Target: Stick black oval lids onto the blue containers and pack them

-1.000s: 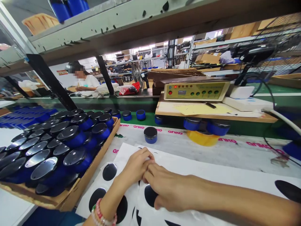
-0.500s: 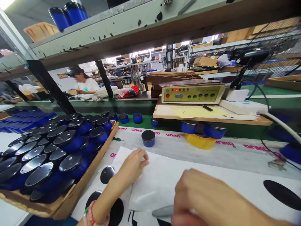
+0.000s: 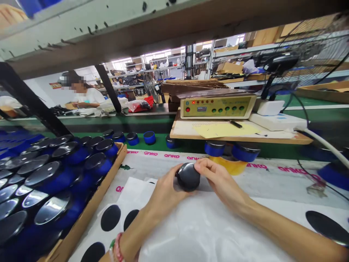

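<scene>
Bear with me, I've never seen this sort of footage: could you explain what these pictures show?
No robot here: these are a person's two bare hands, seen by a camera worn on the head that looks forward and down. The left hand holds a round black piece, while the right hand touches its edge. On the bench lie white sheets bearing black discs. At left, a cardboard tray is packed with black-topped blue containers.

Angles a bare left forearm (image 3: pixel 143 225) and a bare right forearm (image 3: pixel 283 227) inward, nearly meeting at the hands. Cups the bare left hand (image 3: pixel 168 187), with thumb spread low from curled fingers — holds the bare right hand (image 3: pixel 220 178) close beside, with fingers bent, tips gathered near the thumb.
</scene>
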Tool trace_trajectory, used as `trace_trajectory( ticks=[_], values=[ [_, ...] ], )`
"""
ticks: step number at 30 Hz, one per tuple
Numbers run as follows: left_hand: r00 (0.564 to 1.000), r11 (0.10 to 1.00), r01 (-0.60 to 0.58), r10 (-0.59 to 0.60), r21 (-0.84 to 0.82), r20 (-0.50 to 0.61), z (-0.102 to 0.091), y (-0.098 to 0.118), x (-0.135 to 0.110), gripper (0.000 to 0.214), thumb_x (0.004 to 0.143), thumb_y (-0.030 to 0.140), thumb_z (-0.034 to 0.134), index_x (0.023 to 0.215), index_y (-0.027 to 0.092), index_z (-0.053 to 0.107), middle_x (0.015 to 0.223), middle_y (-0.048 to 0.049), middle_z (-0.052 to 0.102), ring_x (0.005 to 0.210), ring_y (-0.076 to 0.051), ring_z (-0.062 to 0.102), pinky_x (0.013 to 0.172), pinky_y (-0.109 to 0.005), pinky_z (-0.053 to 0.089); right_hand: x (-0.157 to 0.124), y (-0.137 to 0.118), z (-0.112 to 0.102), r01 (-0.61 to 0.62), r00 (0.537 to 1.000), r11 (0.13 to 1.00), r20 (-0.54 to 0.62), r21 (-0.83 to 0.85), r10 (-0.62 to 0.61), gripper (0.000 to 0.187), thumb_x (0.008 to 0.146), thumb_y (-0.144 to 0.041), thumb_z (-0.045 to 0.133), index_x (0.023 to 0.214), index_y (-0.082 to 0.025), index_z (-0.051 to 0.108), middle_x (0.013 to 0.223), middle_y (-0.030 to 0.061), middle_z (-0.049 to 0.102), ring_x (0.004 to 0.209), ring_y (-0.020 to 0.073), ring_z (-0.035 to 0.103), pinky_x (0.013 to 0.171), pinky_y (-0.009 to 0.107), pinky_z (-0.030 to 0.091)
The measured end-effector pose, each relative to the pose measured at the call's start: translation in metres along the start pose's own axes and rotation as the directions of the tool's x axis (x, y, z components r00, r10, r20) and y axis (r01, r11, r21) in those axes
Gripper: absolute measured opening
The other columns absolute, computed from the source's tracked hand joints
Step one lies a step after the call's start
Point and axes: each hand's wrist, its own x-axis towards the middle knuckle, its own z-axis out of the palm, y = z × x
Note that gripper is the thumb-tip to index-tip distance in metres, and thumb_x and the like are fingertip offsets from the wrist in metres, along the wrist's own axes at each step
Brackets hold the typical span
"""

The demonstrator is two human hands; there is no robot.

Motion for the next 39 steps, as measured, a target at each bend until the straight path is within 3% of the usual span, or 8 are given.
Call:
trace_trajectory(
  ticks=[3, 11, 20, 33, 36, 39],
  values=[
    [0.997, 0.996, 0.046, -0.042, -0.071, 0.057, 0.007, -0.008, -0.002, 0.063, 0.065, 0.024, 0.077, 0.120, 0.030, 0.047, 0.114, 0.0033, 0.063, 0.103, -0.019, 0.059, 0.090, -0.032, 0.046, 0.001, 0.004, 0.002, -0.026, 0.999, 1.000, 0.018, 0.003, 0.026, 0.034, 0.078, -0.048, 0.061, 0.067, -0.019, 0.049, 0.080, 0.0009, 0.049, 0.077, 0.0157, 0.046, 0.070, 0.028, 0.039],
    [0.994, 0.992, 0.099, -0.094, -0.083, 0.060, 0.009, -0.014, -0.001, 0.064, 0.066, 0.026, 0.077, 0.121, 0.034, 0.045, 0.114, 0.0060, 0.062, 0.103, -0.017, 0.059, 0.089, -0.031, 0.046, 0.001, 0.012, 0.001, -0.046, 0.999, 0.999, 0.018, -0.015, 0.046, 0.031, 0.078, -0.046, 0.061, 0.066, -0.019, 0.049, 0.082, 0.0006, 0.050, 0.080, 0.0160, 0.049, 0.074, 0.029, 0.042],
    [0.993, 0.994, 0.098, -0.094, -0.048, 0.070, 0.009, -0.015, -0.004, 0.066, 0.068, 0.030, 0.076, 0.125, 0.031, 0.043, 0.118, 0.0027, 0.061, 0.105, -0.019, 0.058, 0.091, -0.033, 0.046, 0.002, 0.015, 0.004, 0.044, 0.999, 0.996, 0.010, -0.079, -0.044, 0.030, 0.080, -0.045, 0.060, 0.068, -0.020, 0.047, 0.081, 0.0006, 0.049, 0.082, 0.0160, 0.052, 0.076, 0.029, 0.045],
    [0.994, 0.995, 0.089, -0.087, -0.034, 0.059, 0.011, -0.017, -0.004, 0.066, 0.069, 0.031, 0.076, 0.125, 0.032, 0.042, 0.118, 0.0044, 0.060, 0.107, -0.017, 0.057, 0.092, -0.030, 0.046, 0.000, 0.030, 0.001, 0.201, 0.973, 0.906, -0.029, -0.372, -0.228, 0.025, 0.087, -0.037, 0.054, 0.070, -0.021, 0.046, 0.081, 0.0009, 0.049, 0.079, 0.0159, 0.051, 0.071, 0.029, 0.042],
    [0.995, 0.996, 0.079, -0.076, -0.037, 0.063, 0.011, -0.017, -0.004, 0.064, 0.069, 0.032, 0.075, 0.124, 0.032, 0.043, 0.118, 0.0046, 0.060, 0.107, -0.017, 0.057, 0.092, -0.031, 0.046, 0.002, 0.026, 0.000, 0.177, 0.976, 0.870, -0.034, -0.461, -0.216, 0.026, 0.087, -0.039, 0.053, 0.069, -0.021, 0.045, 0.078, -0.0002, 0.048, 0.072, 0.0144, 0.049, 0.065, 0.028, 0.040],
    [0.996, 0.997, 0.068, -0.065, -0.042, 0.066, 0.011, -0.016, -0.003, 0.062, 0.069, 0.031, 0.075, 0.123, 0.031, 0.044, 0.119, 0.0035, 0.060, 0.108, -0.018, 0.057, 0.093, -0.032, 0.045, 0.008, 0.019, -0.007, 0.067, 0.995, 0.802, -0.025, -0.593, -0.102, 0.036, 0.083, -0.049, 0.055, 0.064, -0.021, 0.043, 0.063, -0.0025, 0.046, 0.058, 0.0134, 0.044, 0.053, 0.027, 0.034]
  ],
)
